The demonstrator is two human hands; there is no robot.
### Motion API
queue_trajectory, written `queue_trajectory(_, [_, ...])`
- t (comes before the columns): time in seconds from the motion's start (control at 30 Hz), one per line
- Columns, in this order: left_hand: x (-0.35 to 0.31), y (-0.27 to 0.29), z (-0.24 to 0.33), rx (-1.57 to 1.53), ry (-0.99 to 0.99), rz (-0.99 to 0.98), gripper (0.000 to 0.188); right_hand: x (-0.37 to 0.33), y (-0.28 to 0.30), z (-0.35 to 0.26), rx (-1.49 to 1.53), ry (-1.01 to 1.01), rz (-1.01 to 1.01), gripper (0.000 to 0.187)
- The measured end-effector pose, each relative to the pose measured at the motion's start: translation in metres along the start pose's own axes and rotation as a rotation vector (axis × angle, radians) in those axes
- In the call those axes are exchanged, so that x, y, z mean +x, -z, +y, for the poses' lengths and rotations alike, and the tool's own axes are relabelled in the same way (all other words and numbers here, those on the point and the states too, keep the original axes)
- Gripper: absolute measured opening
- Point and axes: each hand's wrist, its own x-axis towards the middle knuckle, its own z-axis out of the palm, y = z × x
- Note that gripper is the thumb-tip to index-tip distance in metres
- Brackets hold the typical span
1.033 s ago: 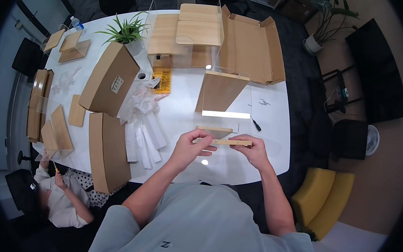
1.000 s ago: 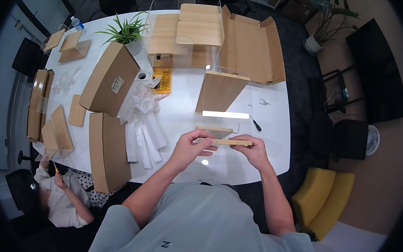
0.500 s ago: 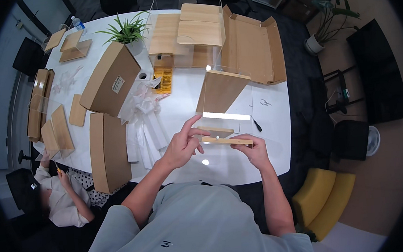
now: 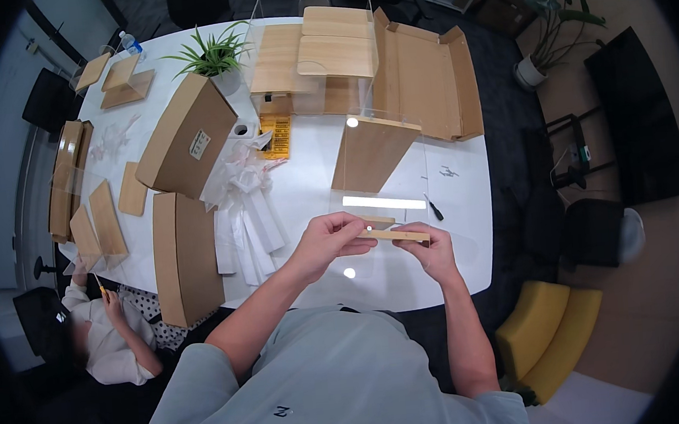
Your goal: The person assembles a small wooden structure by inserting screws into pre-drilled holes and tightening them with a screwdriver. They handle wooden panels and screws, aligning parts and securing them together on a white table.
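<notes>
Close to my body, a narrow wooden board (image 4: 397, 234) is held edge-up between my two hands. The fingers of my left hand (image 4: 322, 245) close around its left end, thumb on top. At its right end, my right hand (image 4: 432, 254) grips it between thumb and fingers. Just beyond stands a larger wooden panel (image 4: 373, 155), joined to a clear acrylic sheet that is hard to trace. A short wooden piece (image 4: 380, 220) shows behind the held board, partly hidden. To the right lie a dark-handled screwdriver (image 4: 435, 208) and several small screws (image 4: 449, 171).
Cardboard boxes (image 4: 187, 256) and crumpled plastic wrap (image 4: 233, 172) fill the table's left middle. A yellow tool case (image 4: 276, 137), potted plant (image 4: 220, 62) and wood-and-acrylic shelf (image 4: 334, 45) stand farther back. At left, a seated person (image 4: 114, 341) holds a screwdriver (image 4: 101, 288).
My left hand has moved right and closed on the board's left end; its fingers were spread before. My right hand keeps its grip and has shifted very slightly.
</notes>
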Motion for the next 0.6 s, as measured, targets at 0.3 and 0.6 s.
queue_trajectory(0.3, [-0.002,-0.005,-0.001,-0.026,-0.018,0.077,0.024,-0.001,0.007,-0.03,-0.355,0.029,-0.035,0.034])
queue_trajectory(0.6, [-0.003,-0.008,0.002,-0.061,-0.02,0.1,0.024,0.002,-0.03,-0.148,-1.196,0.656,-0.067,0.026])
